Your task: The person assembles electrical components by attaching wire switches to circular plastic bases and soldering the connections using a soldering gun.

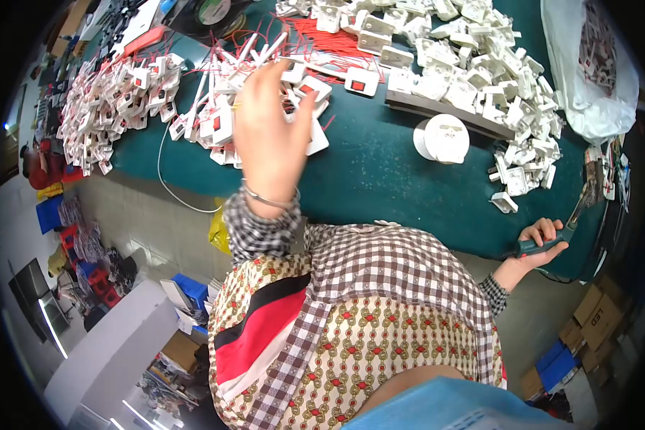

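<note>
My left hand [274, 129] reaches over a heap of white plastic housings [222, 125] with red rocker switches and red wires. Its fingers are stretched out and the thumb stands apart; the fingertips partly merge with the parts beneath, and I see nothing held. At the table's right front edge, my right hand [541, 240] is closed round the handle of a teal hand tool [567, 231]. Its slim front end points up and away; the exact kind is unclear. One white switch housing [361, 82] lies just right of the heap.
A round white piece [444, 139] lies before a dark metal bar [448, 115]. White plastic casings [473, 79] heap up behind it. Another wired heap [118, 107] lies left. Red wires [330, 39] lie at the back, and a plastic bag [598, 111] stands right.
</note>
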Motion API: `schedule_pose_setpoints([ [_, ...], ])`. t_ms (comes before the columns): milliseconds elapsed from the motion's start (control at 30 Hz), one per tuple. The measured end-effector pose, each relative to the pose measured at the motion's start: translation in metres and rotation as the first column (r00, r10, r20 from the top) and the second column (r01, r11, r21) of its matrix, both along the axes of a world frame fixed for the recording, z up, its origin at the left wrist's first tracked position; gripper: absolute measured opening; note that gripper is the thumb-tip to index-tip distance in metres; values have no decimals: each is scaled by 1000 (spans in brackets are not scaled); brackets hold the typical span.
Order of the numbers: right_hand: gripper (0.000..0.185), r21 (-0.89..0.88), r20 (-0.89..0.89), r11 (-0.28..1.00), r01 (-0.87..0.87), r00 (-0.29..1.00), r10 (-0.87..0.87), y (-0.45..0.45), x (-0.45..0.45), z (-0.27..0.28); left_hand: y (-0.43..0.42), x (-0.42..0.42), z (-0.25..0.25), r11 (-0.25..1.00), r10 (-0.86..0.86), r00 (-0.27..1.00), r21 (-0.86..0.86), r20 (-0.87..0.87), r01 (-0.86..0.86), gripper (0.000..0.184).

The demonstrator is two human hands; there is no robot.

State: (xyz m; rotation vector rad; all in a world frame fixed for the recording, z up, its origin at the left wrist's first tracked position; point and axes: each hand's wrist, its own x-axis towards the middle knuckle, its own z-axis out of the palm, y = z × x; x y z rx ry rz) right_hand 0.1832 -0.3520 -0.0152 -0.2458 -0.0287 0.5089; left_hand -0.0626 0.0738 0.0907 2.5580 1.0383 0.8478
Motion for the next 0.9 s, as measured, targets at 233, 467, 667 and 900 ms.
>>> schedule_pose_setpoints([
  [233,42,-12,15,1000,7,1000,-7,-2,-1,0,53,-34,25,981,170,980,116,-102,-158,56],
  [467,43,-40,31,999,11,999,-10,0,-3,-1,78,-34,-6,990,117,973,-49,-201,-129,65],
  [667,43,-48,11,999,5,1000,-4,1,-2,1,81,-31,-8,999,33,992,-13,-125,-34,56],
  [900,39,15,-41,999,-30,999,31,7,-2,5,0,-18,11,905,141,823,-409,550,118,50],
])
